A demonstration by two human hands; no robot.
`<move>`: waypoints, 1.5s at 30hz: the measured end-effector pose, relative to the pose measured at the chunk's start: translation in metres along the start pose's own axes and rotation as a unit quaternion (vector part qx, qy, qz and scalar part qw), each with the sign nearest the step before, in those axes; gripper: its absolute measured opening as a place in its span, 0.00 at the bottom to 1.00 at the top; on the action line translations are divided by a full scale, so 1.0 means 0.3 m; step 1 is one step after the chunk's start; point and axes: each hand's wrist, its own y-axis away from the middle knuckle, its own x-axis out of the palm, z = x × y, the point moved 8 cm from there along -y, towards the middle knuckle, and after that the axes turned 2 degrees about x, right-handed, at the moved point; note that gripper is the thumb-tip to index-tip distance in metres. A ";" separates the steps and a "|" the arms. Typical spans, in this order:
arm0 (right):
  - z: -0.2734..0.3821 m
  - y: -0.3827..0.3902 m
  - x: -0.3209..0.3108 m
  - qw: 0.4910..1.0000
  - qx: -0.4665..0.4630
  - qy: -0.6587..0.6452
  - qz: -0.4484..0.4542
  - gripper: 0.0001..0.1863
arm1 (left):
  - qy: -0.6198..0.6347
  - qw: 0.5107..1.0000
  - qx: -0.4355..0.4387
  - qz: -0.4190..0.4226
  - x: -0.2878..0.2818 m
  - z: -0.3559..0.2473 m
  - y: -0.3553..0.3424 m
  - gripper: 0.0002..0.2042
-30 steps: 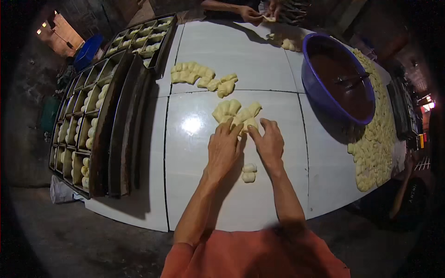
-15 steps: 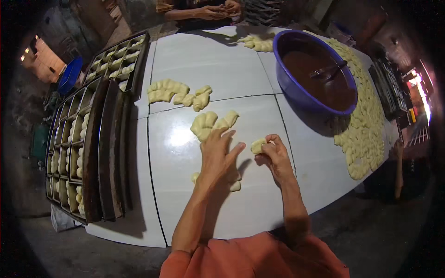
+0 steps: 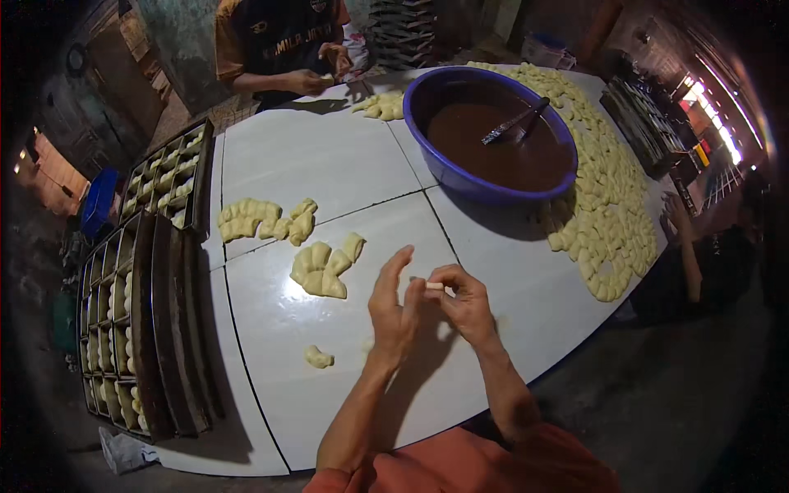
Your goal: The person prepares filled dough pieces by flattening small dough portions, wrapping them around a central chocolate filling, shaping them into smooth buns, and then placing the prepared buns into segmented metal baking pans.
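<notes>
My right hand [image 3: 468, 304] is closed on a small pale dough piece [image 3: 435, 286] above the white tiled table [image 3: 345, 164]. My left hand [image 3: 392, 316] is beside it, its thumb at the piece and its other fingers raised and apart. A cluster of yellowish dough pieces [image 3: 318, 271] lies left of my hands, with a single small lump [image 3: 319, 357] nearer me. Another row of cut dough [image 3: 251, 218] lies farther back on the left.
A purple bowl [image 3: 444, 168] of brown mixture with a utensil stands back right. Many flattened dough pieces [image 3: 600, 238] cover the right side. Metal moulds with dough [image 3: 111, 345] line the left. A co-worker [image 3: 279, 45] works at the far edge; another person's arm [image 3: 686, 255] shows right.
My right hand has lifted a piece off the central cluster, and my left hand has left that cluster; both have come together slightly right of it. The view has swung, shifting the whole scene.
</notes>
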 end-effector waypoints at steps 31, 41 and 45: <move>0.134 -0.654 -0.389 0.975 0.183 0.011 0.123 0.07 | 0.102 0.915 -0.338 0.195 0.132 0.209 0.042 0.20; -0.031 -0.231 0.043 0.947 0.195 -0.244 0.072 0.09 | 0.426 0.827 -0.366 0.013 0.113 0.243 0.074 0.21; -0.039 -0.114 0.180 0.980 0.132 -0.025 0.144 0.23 | 0.341 0.841 -0.402 -0.123 -0.121 0.304 0.163 0.17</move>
